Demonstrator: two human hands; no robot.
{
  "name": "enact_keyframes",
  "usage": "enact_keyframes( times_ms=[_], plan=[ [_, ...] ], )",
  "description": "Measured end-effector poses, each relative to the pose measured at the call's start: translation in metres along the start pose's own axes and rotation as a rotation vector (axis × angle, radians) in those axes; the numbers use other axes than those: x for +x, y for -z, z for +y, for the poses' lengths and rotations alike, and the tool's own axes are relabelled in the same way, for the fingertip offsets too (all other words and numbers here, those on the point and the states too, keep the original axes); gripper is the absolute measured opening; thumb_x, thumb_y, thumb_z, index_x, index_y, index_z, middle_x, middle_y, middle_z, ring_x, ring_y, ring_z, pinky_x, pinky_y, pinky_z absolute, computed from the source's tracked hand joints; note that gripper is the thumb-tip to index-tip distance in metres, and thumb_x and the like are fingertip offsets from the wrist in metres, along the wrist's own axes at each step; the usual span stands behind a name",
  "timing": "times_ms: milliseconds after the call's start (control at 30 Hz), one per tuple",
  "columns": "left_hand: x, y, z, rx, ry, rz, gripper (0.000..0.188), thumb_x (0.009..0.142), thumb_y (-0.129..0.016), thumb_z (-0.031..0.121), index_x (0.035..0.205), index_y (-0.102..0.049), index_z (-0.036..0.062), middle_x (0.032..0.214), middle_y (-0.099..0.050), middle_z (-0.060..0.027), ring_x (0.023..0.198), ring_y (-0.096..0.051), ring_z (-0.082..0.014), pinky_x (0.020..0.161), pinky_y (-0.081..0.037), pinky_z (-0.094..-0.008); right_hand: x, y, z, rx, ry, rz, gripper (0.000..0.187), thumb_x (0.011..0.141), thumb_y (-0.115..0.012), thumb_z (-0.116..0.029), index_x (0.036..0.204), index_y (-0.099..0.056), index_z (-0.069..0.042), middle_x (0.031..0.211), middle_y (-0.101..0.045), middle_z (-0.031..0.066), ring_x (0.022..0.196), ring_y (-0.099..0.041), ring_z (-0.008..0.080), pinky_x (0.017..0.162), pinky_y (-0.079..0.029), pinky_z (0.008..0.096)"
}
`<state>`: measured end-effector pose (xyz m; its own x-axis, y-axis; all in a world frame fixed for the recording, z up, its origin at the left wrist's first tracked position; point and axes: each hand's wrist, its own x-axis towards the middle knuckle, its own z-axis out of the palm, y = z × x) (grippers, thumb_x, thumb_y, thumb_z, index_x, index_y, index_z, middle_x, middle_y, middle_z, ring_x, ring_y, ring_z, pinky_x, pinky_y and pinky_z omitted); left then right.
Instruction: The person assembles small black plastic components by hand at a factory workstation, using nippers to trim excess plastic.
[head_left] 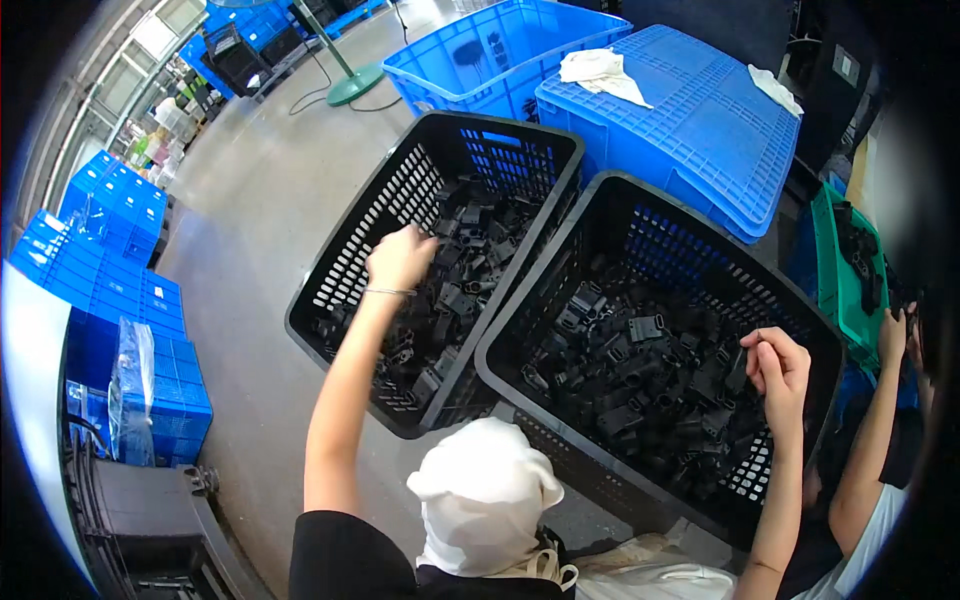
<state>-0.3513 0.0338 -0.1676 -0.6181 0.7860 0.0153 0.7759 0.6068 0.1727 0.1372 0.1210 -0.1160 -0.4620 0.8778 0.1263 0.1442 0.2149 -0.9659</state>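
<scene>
My left hand (pixel 399 259) is over the left black basket (pixel 350 240), fingers curled down toward a heap of small black plastic parts (pixel 465 300). Whatever lies under those fingertips is hidden. At the right side of the right black basket (pixel 520 320), my right hand (pixel 778 362) has thumb and fingers pinched together. Dark parts behind them blend with anything they grip. More black parts (pixel 640 370), some with oval openings, fill the floor of this basket. A white cloth cap with ties (pixel 485 490) shows between my arms.
Blue crates (pixel 500 60) stand behind the baskets, one lidded (pixel 680 110) with a white rag (pixel 603 75) on it. At right, another person's hand (pixel 891 338) touches a green crate (pixel 838 270) of black parts. Blue boxes (pixel 110 290) are stacked at left, near a green stand base (pixel 355 85).
</scene>
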Motion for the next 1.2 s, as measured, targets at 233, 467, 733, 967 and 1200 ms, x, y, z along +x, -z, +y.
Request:
enact_keyframes(
  times_ms=[233,467,733,967,1200],
  plan=[
    [0.012,-0.094,-0.118,0.402,0.539,-0.231,0.062,0.072,-0.066,0.057,0.114,-0.065,0.0112,0.121,-0.062,-0.0100,0.109,-0.061,-0.0274,0.093,-0.045,-0.0405,0.008,-0.010,-0.008,-0.270,0.114,-0.168,0.013,0.083,-0.058,-0.005,0.087,-0.064,0.006,0.071,-0.064,0.0100,0.057,-0.057,0.0130,0.053,-0.042,0.0249],
    [0.025,-0.105,-0.113,0.419,0.522,-0.071,0.044,0.073,-0.066,0.041,0.105,-0.068,0.0110,0.109,-0.067,-0.0110,0.103,-0.064,-0.0279,0.087,-0.048,-0.0446,0.004,0.003,-0.010,-0.309,0.117,-0.179,0.013,0.083,-0.062,-0.009,0.089,-0.065,0.003,0.076,-0.066,0.0136,0.062,-0.063,0.0208,0.056,-0.047,0.0289],
    [0.069,-0.023,-0.017,-1.603,-0.233,-0.138,0.021,0.072,-0.045,0.002,0.088,-0.057,0.0073,0.082,-0.057,-0.0020,0.078,-0.055,-0.0122,0.071,-0.046,-0.0263,0.005,0.029,-0.015,0.110,-0.019,0.034,0.017,0.088,-0.060,-0.015,0.093,-0.065,0.000,0.069,-0.059,0.0018,0.059,-0.049,0.0054,0.052,-0.039,0.0237],
    [-0.131,0.039,0.323,-1.215,-1.108,-0.059,0.031,0.060,-0.053,-0.004,0.090,-0.047,-0.0001,0.090,-0.049,-0.0095,0.086,-0.051,-0.0168,0.078,-0.045,-0.0288,-0.001,0.027,-0.032,0.076,0.220,0.228,0.051,0.074,-0.077,-0.011,0.121,-0.058,-0.008,0.081,-0.062,-0.0017,0.065,-0.049,0.0019,0.056,-0.040,0.0188],
    [-0.183,0.023,0.321,-1.240,-1.030,-0.635,0.063,0.071,-0.076,0.008,0.115,-0.031,0.0059,0.120,-0.041,-0.0118,0.106,-0.054,-0.0193,0.092,-0.045,-0.0326,-0.029,0.049,-0.026,0.142,0.145,0.081,0.039,0.087,-0.062,-0.014,0.121,-0.055,0.001,0.098,-0.065,0.0066,0.075,-0.061,0.0081,0.065,-0.052,0.0248]
  ],
)
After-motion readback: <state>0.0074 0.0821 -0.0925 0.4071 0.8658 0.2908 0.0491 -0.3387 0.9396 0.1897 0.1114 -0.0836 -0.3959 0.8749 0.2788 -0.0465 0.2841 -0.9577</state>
